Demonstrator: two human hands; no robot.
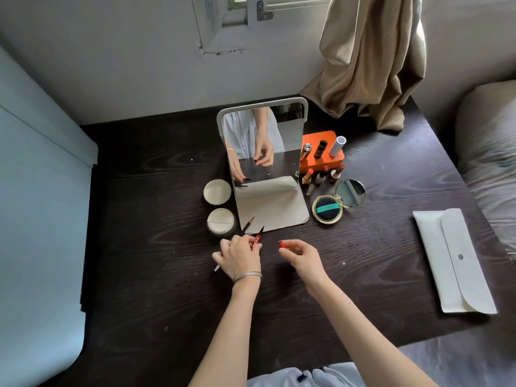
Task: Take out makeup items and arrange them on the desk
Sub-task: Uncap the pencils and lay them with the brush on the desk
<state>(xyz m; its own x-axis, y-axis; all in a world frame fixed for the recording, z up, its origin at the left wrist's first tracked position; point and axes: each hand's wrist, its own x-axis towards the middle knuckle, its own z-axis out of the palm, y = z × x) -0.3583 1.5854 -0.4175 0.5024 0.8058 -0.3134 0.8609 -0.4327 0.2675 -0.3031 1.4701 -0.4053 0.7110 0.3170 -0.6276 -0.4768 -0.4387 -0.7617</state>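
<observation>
Dark wood-grain desk [139,177], seen from above the seated person.

At the left, 9 o'clock of the standing mirror [265,166]: two round cream jars. The farther one [217,191] shows a plain pale top; the nearer one [220,222] shows a puff with a seam across it. They sit just beside each other, close against the mirror's left edge.

A dark pencil [248,224] lies tilted at 6 o'clock of the nearer jar's right side, tip pointing up toward the mirror base.

Left hand [240,256], silver bangles at the wrist, fingers curled round a red eyeliner pen [257,239]; the uncapped black tip points to about 1 o'clock. A thin pale-ended stick pokes out under the hand at 7 o'clock; cannot tell what it is.

Right hand [300,254], at 3 o'clock of the left and apart from it, pinches a small red cap [281,243] between thumb and fingertip.

At 3 o'clock of the mirror: orange box [321,152] with three tubes standing on it; in front, three opened lipsticks [324,174] upright in a row. At 5 o'clock of these, a gold cushion compact [327,209] lies open, lid mirror tipped back.

Far right: a flat white pouch [452,258], flap closed.
</observation>
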